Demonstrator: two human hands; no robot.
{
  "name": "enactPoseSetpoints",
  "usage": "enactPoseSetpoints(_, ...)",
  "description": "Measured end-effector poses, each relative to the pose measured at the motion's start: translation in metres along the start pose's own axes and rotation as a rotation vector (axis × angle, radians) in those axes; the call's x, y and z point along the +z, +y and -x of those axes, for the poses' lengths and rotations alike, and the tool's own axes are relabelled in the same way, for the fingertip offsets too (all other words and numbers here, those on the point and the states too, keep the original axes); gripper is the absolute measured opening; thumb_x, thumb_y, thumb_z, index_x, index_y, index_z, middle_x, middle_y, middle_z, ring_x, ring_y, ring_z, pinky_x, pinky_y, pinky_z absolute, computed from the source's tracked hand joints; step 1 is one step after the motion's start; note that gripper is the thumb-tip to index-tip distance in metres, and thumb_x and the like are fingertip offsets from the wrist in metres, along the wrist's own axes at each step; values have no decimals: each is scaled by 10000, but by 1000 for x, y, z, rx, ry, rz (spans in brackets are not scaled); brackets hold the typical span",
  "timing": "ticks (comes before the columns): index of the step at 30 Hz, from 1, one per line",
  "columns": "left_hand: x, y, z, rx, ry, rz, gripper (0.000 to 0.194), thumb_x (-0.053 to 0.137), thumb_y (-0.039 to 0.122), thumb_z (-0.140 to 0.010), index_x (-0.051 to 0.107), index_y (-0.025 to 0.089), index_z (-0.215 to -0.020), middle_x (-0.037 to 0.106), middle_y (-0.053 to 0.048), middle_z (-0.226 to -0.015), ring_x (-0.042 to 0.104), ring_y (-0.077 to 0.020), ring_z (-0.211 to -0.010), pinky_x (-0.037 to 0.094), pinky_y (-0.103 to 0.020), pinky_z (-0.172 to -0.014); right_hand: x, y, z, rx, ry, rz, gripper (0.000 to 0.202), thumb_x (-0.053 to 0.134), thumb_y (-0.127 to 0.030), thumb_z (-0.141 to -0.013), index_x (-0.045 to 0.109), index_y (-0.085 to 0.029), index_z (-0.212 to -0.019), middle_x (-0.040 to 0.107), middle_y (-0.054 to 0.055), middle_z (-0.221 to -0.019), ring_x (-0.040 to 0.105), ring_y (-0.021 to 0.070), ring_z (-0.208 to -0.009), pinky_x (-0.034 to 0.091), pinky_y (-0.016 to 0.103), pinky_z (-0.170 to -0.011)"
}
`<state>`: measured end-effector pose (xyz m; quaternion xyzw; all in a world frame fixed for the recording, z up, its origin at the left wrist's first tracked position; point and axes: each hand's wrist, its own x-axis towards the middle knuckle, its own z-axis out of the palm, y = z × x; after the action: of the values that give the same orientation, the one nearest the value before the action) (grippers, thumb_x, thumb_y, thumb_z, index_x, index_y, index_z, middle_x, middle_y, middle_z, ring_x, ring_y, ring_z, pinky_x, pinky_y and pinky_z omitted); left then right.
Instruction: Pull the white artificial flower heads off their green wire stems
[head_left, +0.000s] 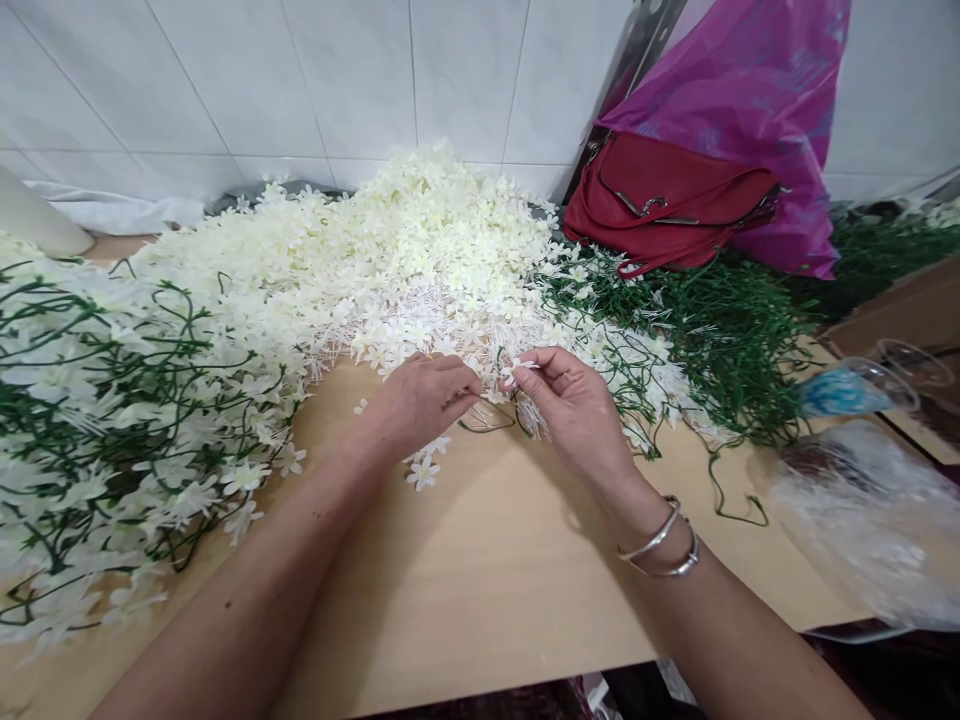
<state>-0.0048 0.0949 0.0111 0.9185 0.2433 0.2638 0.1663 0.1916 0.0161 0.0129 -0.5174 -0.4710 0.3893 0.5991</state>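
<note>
My right hand (pixel 574 405), with bangles on its wrist, pinches a small white artificial flower (pixel 517 372) between thumb and fingertips. Close by on the left, my left hand (pixel 427 395) has its fingers pressed together at a thin green stem (pixel 495 405), which runs across toward the right hand. Its exact grip is partly hidden by the fingers. Below the left hand, a few loose white flowers (pixel 424 472) lie on the wooden table (pixel 480 580). Just behind both hands rises a large heap of loose white flower heads (pixel 442 230).
Green stems bearing white flowers (pixel 150 400) are piled at the left. Bare green stems (pixel 720 340) lie at the right, below a red handbag (pixel 667 195) and a purple plastic bag (pixel 780 90). Clear plastic wrapping (pixel 862 520) and a plastic cup (pixel 855 387) sit at the right edge.
</note>
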Motion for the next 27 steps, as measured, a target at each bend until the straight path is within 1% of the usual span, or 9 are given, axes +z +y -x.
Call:
enactPoseSetpoints(4,-7,6,0,-11,95,-43,140,530,243,-1007,652,213,-947,705,-35,-861,642,-188,-770,423,-288,-736,0,-1,-3,107,-21,-202,344,896,-449,-729,668,-245,-888,701,-39,-801,707,142,-715,570,290,-771)
enactPoseSetpoints(7,-11,11,0,-49,160,-73,92,528,198,-965,618,206,-948,687,-26,-854,612,-172,-725,408,-280,-693,0,-7,-3,165,-35,-287,405,948,-459,-651,669,-252,-860,716,-24,-837,702,154,-741,602,310,-796)
enactPoseSetpoints(9,-12,14,-1,-75,185,-27,75,550,176,-930,616,211,-935,676,-10,-827,597,-157,-693,406,-272,-672,-2,-9,-4,189,-49,-309,414,954,-455,-640,666,-257,-862,730,-9,-881,702,163,-768,616,315,-791)
enactPoseSetpoints(12,-13,18,-3,-100,241,172,48,603,179,-902,635,211,-884,677,-6,-807,609,-146,-706,443,-259,-691,-4,-8,-5,220,-70,-357,367,931,-409,-682,659,-251,-872,717,-9,-912,686,133,-763,612,273,-778)
enactPoseSetpoints(16,-15,24,-8,-234,252,484,85,708,258,-872,663,198,-831,654,0,-732,576,-136,-663,450,-257,-662,-3,-4,-4,279,-100,-412,358,933,-382,-677,674,-246,-883,692,-15,-888,635,108,-695,606,233,-694)
enactPoseSetpoints(20,-13,27,-10,-288,254,862,188,780,303,-827,643,182,-782,745,-61,-881,652,-164,-785,485,-271,-719,1,-3,0,315,-134,-436,373,950,-368,-652,696,-249,-898,694,-13,-913,621,109,-709,602,232,-704)
enactPoseSetpoints(22,-11,27,-10,-317,270,953,215,798,310,-818,634,178,-773,766,-76,-897,669,-168,-783,489,-270,-705,3,-4,1,315,-133,-454,365,954,-353,-649,700,-251,-889,678,-22,-897,611,104,-714,589,223,-709)
enactPoseSetpoints(25,-8,26,-10,-362,276,883,206,819,337,-819,694,174,-820,747,-40,-782,643,-148,-689,473,-253,-650,3,-6,0,293,-125,-458,361,956,-371,-648,695,-239,-858,630,-34,-839,572,91,-686,554,206,-680)
enactPoseSetpoints(27,-7,26,-9,-347,271,796,191,827,349,-818,744,179,-843,746,-26,-763,646,-150,-688,487,-257,-669,3,-9,-1,266,-118,-433,367,949,-399,-651,685,-233,-847,602,-37,-816,544,90,-665,535,213,-666)
